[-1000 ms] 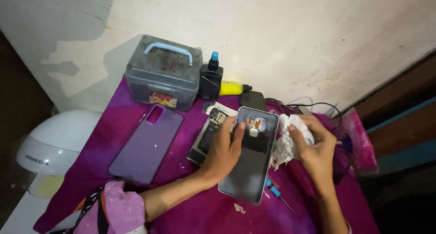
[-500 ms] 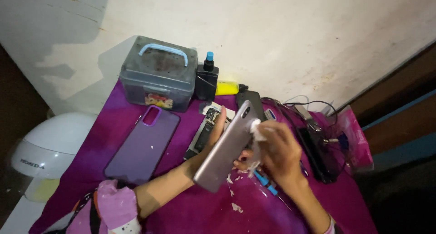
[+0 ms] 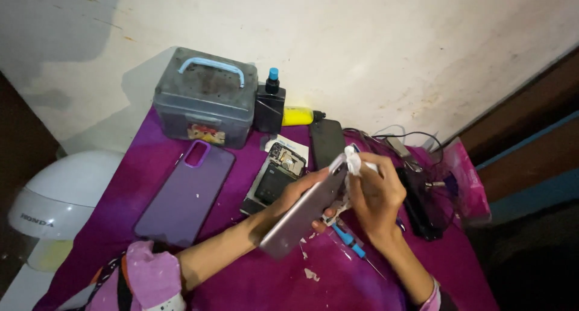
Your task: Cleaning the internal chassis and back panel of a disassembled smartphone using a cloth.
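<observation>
A slim grey rectangular phone back panel (image 3: 304, 211) is gripped at the centre of the frame by the left hand (image 3: 295, 196), whose fingers are curled around its upper edge so that the panel is held tilted, its smooth face turned toward the lower left. A crumpled white tissue (image 3: 353, 161) is pinched in the closed right hand (image 3: 375, 197) and pressed against the panel's upper end. Just below the hands, a thin blue-handled tool (image 3: 350, 243) is seen lying on the magenta cloth (image 3: 241, 281), with small white scraps (image 3: 311, 275) scattered near it. Behind the left hand, an opened phone with exposed circuitry and dark battery (image 3: 276, 175) is laid flat, and a black rectangular device (image 3: 326, 141) rests just beside it. To the left of centre, a translucent purple phone case (image 3: 187, 193) is spread face down. At the upper left, a grey plastic box with a light blue handle (image 3: 206, 97) is set against the wall, with a black bottle with a blue cap (image 3: 269, 106) and a yellow tube (image 3: 298, 115) beside it. A white rounded helmet (image 3: 57, 199) is seen at the left edge.
</observation>
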